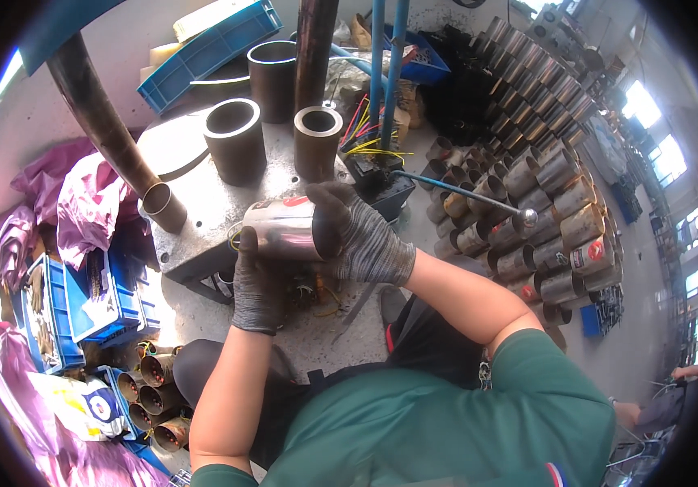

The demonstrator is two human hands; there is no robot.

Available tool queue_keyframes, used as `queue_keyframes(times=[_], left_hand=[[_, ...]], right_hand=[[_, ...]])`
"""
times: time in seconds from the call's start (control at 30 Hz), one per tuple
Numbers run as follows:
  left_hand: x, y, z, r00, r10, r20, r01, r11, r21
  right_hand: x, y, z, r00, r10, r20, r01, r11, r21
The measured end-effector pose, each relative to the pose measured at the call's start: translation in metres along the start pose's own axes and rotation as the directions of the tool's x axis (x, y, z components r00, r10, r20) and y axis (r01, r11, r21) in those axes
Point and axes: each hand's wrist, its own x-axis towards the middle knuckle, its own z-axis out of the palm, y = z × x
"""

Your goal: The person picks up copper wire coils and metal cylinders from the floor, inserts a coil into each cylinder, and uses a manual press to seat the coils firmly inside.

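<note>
The left hand (258, 292) and right hand (365, 239) both grip a shiny tube (282, 231) at the near edge of the table (200, 195); there's purple cloth (89, 207) left of it.

Crates (107, 325) lie left of the table (217, 209), piled tubes (570, 197) right; 1 cylinder (282, 230) sits between 2 hands (367, 242).

Left grip (258, 290) faces right grip (358, 235), both curled.

To my left I had: pink cloth (89, 203), heaped; open blue crates (101, 331), near it; one white bag (81, 402), marked yellow and blue. Ahead stood two blue rods (378, 57), upright; leftward, one blue tray (211, 63), tilted. Far right were bright windows (643, 104).
</note>
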Motion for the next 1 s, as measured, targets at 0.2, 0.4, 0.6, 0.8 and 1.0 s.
queue_keyframes(times=[0.2, 0.4, 0.6, 0.8, 1.0], left_hand=[[-0.003, 0.033, -0.016, 0.952, 0.306, -0.022, -0.297, 0.938, 0.179], [0.015, 0.09, -0.027, 0.338, 0.817, 0.468, -0.405, -0.322, 0.856], [0.03, 0.096, -0.045, 0.714, 0.674, 0.191, -0.012, -0.261, 0.965], [0.031, 0.09, -0.049, 0.551, 0.77, 0.323, -0.109, -0.317, 0.942], [0.038, 0.098, -0.056, 0.627, 0.71, 0.321, -0.033, -0.387, 0.921]], right_hand=[[-0.004, 0.01, 0.006, 0.992, -0.126, 0.014, 0.126, 0.992, 0.013], [-0.005, 0.005, -0.009, 0.937, 0.255, 0.238, -0.262, 0.965, -0.006], [-0.01, 0.002, -0.006, 0.91, 0.249, 0.332, -0.244, 0.968, -0.058], [-0.008, -0.001, -0.01, 0.864, 0.258, 0.432, -0.241, 0.966, -0.096], [-0.011, -0.002, -0.01, 0.843, 0.24, 0.482, -0.217, 0.971, -0.105]])
